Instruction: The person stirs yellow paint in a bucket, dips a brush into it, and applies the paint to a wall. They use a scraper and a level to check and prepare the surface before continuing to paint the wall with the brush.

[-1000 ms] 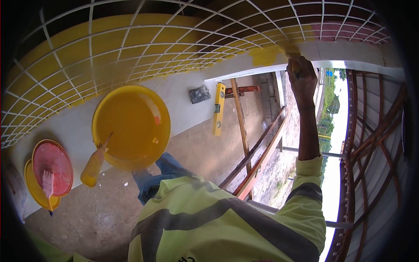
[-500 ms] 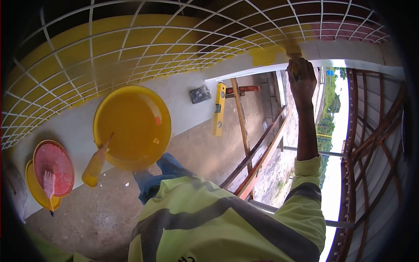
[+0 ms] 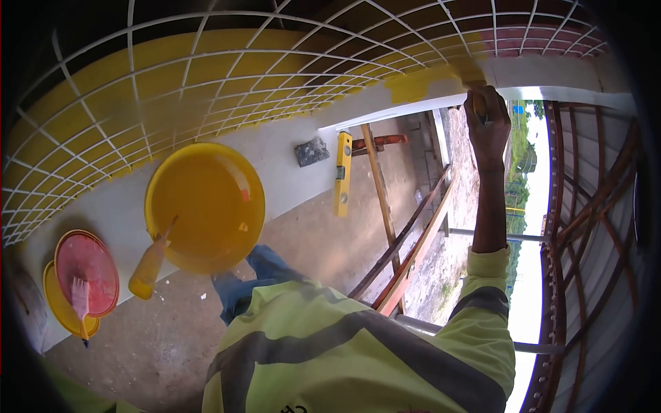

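My right hand [image 3: 489,125] is closed around a paintbrush [image 3: 475,81] whose bristles touch the white ledge beside the wire mesh. A patch of yellow paint [image 3: 407,87] lies on that ledge just left of the brush. A round yellow tub [image 3: 204,206] of yellow paint stands on the white surface, with a yellow-stained brush [image 3: 149,268] at its lower left rim. Farther left, a pink-stained brush [image 3: 80,299] lies on a pink lid [image 3: 96,265], which overlaps a yellow lid [image 3: 56,296]. My left hand does not show.
White wire mesh [image 3: 200,58] curves across the top. A yellow spirit level [image 3: 343,175] and a grey block [image 3: 312,152] are near the middle. Wooden beams [image 3: 385,199] slant beyond the white edge. Metal roof framing [image 3: 585,227] stands at the right.
My right hand and the brush have moved a little to the right along the ledge. The view has shifted slightly.
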